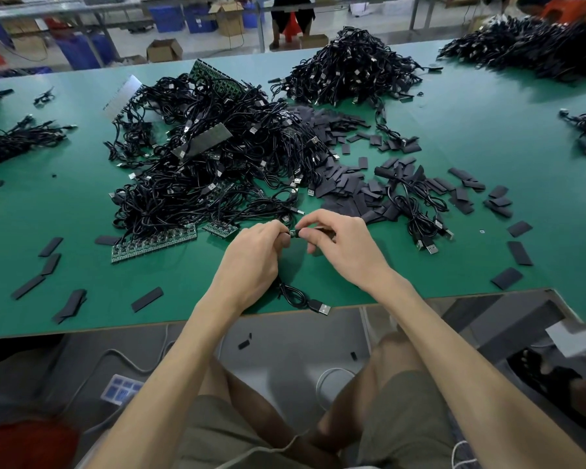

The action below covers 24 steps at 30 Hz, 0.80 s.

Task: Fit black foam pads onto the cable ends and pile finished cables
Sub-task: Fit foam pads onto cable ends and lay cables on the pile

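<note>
My left hand [256,253] pinches the small board end of a black cable [295,296], whose loop and USB plug trail down to the table's front edge. My right hand [340,243] pinches a black foam pad [322,231] right against that cable end, fingertips of both hands almost touching. Just behind my hands lies a big tangle of black cables [210,164]. To its right spreads a heap of loose foam pads [352,187]. A few cables [416,211] lie on the pads at the right.
The green table [454,130] carries further cable piles at the back middle [352,69], back right [528,45] and left [17,140]. Green circuit-board strips [153,245] lie left of my hands. Stray pads [51,262] dot the front. Another person's foot [548,377] shows at the lower right.
</note>
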Available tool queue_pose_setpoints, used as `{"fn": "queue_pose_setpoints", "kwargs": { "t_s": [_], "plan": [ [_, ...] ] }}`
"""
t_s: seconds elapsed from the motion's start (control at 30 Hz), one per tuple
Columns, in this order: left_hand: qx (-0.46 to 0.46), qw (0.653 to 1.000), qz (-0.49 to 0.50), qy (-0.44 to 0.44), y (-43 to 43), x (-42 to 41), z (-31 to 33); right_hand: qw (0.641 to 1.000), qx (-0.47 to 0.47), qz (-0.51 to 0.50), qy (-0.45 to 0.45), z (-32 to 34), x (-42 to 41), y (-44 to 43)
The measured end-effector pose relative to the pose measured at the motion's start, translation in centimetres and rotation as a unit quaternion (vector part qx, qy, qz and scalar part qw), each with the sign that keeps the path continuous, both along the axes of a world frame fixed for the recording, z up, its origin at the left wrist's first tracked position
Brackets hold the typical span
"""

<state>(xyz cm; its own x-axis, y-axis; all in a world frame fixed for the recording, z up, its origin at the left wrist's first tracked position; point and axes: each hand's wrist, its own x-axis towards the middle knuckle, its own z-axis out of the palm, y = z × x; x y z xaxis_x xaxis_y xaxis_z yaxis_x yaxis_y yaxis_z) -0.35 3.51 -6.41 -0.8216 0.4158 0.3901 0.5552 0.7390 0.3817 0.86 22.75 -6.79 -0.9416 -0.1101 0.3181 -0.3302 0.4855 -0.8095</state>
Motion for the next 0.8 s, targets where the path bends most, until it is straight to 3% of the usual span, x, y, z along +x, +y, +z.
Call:
{"fn": "queue_pose_setpoints", "kwargs": {
  "t_s": [0.3,0.67,0.8],
  "plan": [
    [-0.009,0.999,0.016,-0.033,0.08,-0.3,-0.07,0.996,0.037,-0.022,0.082,-0.1,-0.04,-0.07],
    [-0.019,1.0,0.003,-0.013,0.36,0.06,0.15,0.998,0.014,-0.059,0.035,0.0,0.03,-0.1],
    [-0.02,1.0,-0.001,-0.01,0.34,-0.04,0.13,0.997,0.055,-0.033,0.047,0.37,0.34,-0.32]
  ]
}}
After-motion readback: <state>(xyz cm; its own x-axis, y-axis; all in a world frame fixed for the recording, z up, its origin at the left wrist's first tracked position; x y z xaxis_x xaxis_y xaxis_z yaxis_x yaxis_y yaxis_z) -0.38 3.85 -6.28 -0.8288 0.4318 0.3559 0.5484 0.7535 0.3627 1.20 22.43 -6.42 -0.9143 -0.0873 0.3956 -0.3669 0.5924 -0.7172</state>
